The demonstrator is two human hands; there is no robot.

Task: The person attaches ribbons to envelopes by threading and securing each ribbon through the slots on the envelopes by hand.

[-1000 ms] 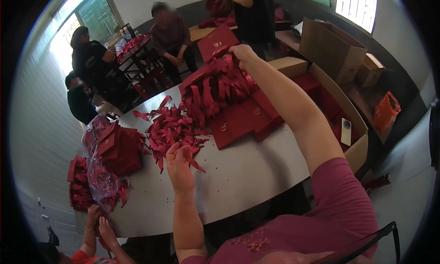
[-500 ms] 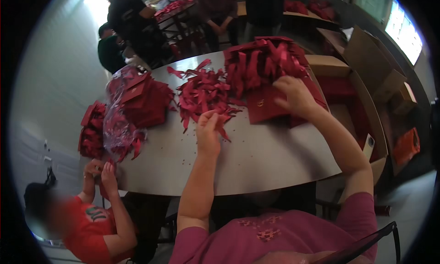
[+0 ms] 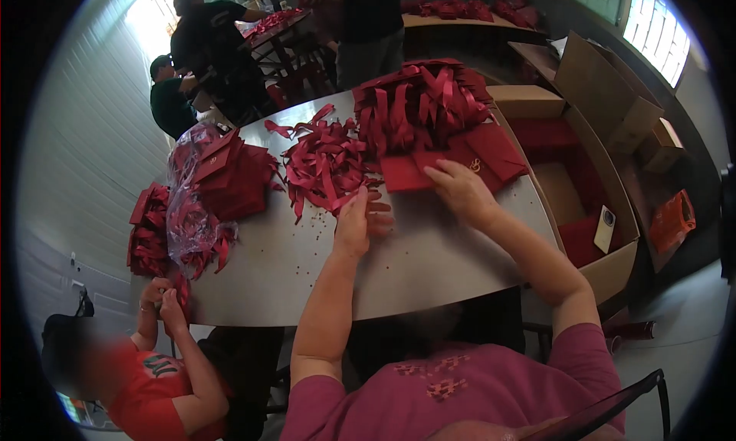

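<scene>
My left hand (image 3: pixel 363 220) is over the middle of the grey table, palm turned inward and fingers apart, with nothing in it. It is just below a loose heap of red ribbons (image 3: pixel 326 161). To its right, my right hand (image 3: pixel 462 190) touches a flat red envelope (image 3: pixel 405 173), its thumb and fingers closed at the envelope's right part. Beside it lie more red envelopes (image 3: pixel 502 151), one with a gold mark. Behind them is a big stack of red envelopes with ribbons (image 3: pixel 422 104).
A pile of red bags (image 3: pixel 234 177) and clear plastic (image 3: pixel 188 226) cover the table's left. A co-worker in red (image 3: pixel 165 380) works at the left corner. An open carton (image 3: pixel 567 188) with a phone (image 3: pixel 604 229) stands at right. Other people stand behind the table (image 3: pixel 322 288).
My left hand has let go of the ribbon and opened. My right hand has moved down and left with a red envelope at its fingers. A person in the background has moved left.
</scene>
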